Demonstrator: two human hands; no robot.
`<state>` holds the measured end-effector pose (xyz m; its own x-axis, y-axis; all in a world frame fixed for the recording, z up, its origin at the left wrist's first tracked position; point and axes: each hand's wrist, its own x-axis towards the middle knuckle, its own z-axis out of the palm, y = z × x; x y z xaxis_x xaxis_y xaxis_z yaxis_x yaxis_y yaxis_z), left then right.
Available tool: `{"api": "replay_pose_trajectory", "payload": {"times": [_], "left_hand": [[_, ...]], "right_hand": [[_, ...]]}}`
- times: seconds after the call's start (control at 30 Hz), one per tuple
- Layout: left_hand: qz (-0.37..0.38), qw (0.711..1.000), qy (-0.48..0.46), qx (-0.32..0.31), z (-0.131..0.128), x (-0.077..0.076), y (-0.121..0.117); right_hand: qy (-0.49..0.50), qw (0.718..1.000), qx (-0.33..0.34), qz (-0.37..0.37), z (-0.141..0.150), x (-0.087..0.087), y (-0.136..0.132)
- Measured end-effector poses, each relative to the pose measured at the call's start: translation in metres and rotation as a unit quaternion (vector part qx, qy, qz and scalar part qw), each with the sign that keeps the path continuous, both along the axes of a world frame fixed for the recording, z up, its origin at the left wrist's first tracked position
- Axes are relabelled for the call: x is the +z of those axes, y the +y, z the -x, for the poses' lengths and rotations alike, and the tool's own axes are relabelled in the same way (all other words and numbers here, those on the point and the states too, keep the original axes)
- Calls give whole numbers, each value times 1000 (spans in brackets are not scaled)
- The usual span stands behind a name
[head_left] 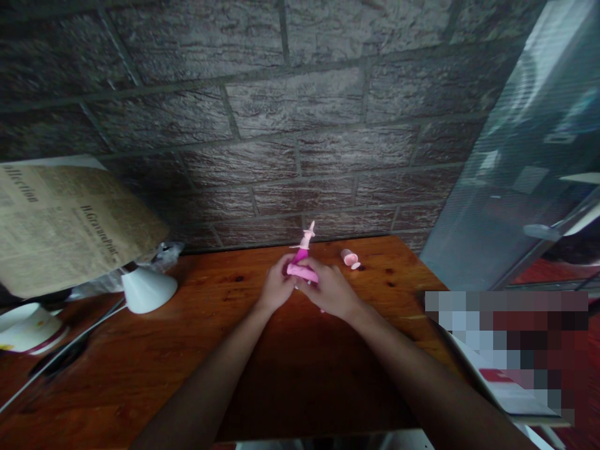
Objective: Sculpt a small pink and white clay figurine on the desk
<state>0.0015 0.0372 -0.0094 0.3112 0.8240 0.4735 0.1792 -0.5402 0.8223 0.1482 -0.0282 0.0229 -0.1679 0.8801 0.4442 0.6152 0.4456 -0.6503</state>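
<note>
Pink object [302,272], with a magenta middle and a pale pointed top, held just above the wooden table [225,337], near its far edge and the brick wall [290,125]. Gripped between both hands: left hand [277,284] with fingers bent in against one side, right hand [332,289] with thumb and fingers closed on the other. Just beside, to the right, a small pale pink cup [350,259], tipped over, open mouth towards the camera. Well apart on the left, a lamp with a white base [150,290] and a newsprint shade [70,222], crumpled clear plastic [166,253] behind; nearer, a white bowl [30,328] and a pale cord [60,359]. To the right, a translucent panel [492,156] beyond the table corner. Nothing between hands and cup. Hard to make out: fingertips behind the object, and a tiny pink spot under the right hand. Cut off by the left border: bowl and shade. Lower right, masked by coarse squares.
</note>
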Motion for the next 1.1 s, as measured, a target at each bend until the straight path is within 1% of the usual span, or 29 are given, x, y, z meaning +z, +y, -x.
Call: {"api": "replay_pose_trajectory", "payload": {"times": [0.1, 0.27, 0.6, 0.8, 0.97, 1.1], "left_hand": [[2, 1000, 4, 3, 0, 1, -1], [10, 1000, -11, -12, -1, 1, -1], [3, 1000, -12, 2, 0, 1, -1], [13, 1000, -18, -8, -1, -2, 1], [4, 1000, -18, -7, -1, -2, 1], [0, 1000, -13, -4, -1, -2, 1]], "right_hand": [[3, 1000, 6, -3, -1, 2, 0], [4, 1000, 7, -15, -2, 2, 2], [4, 1000, 6, -20, -2, 0, 2], [0, 1000, 4, -23, -3, -1, 3], [-5, 1000, 4, -15, -3, 1, 2], [-2, 1000, 5, -22, -2, 0, 2]]}}
